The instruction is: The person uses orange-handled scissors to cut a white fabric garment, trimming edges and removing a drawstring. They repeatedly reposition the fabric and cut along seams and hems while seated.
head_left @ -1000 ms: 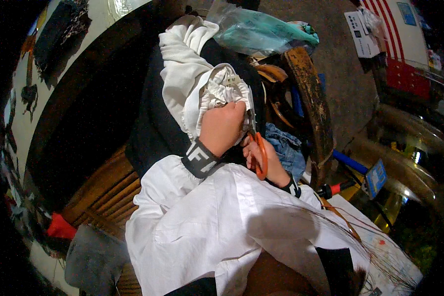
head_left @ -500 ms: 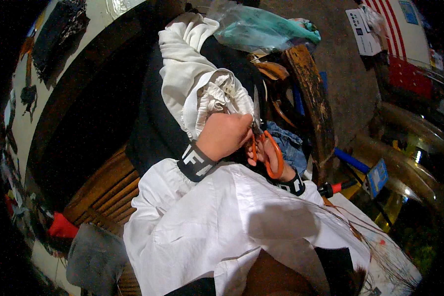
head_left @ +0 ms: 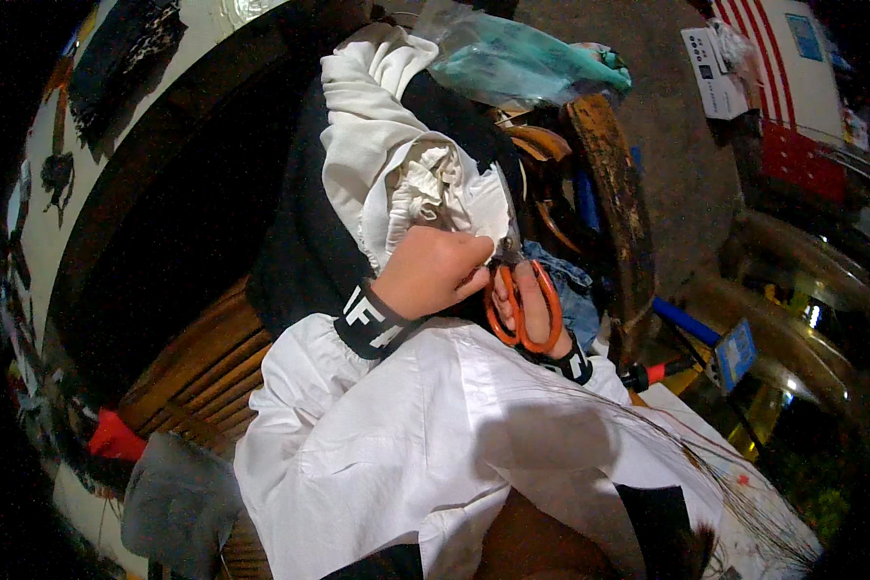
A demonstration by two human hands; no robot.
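The left hand [head_left: 430,273] is closed at the near edge of a white garment [head_left: 362,126], its fingers clenched on the cloth, with the knuckles turned up and most of the fingertips hidden underneath. The garment runs forward from that grip: a gathered, crumpled opening lies just beyond the knuckles, a flat flap of it rises beyond the fingers on the right, and the long, folded part stretches well away toward the top, lying over black cloth [head_left: 300,208]. The right hand [head_left: 541,302] is just to the right and slightly nearer the body, its fingers grasping the orange-handled scissors [head_left: 557,314]; the two loops sit about the fingers and face upward. The blades point away from the body, beside the garment's right edge and close to the left hand's fingertips; they are partly hidden, so whether they touch the cloth I cannot tell. Blue denim [head_left: 568,288] lies just beyond the right hand, near a worn wooden piece [head_left: 614,174]. A clear and teal plastic bag [head_left: 522,63] lies past the garment's far end, on its right.
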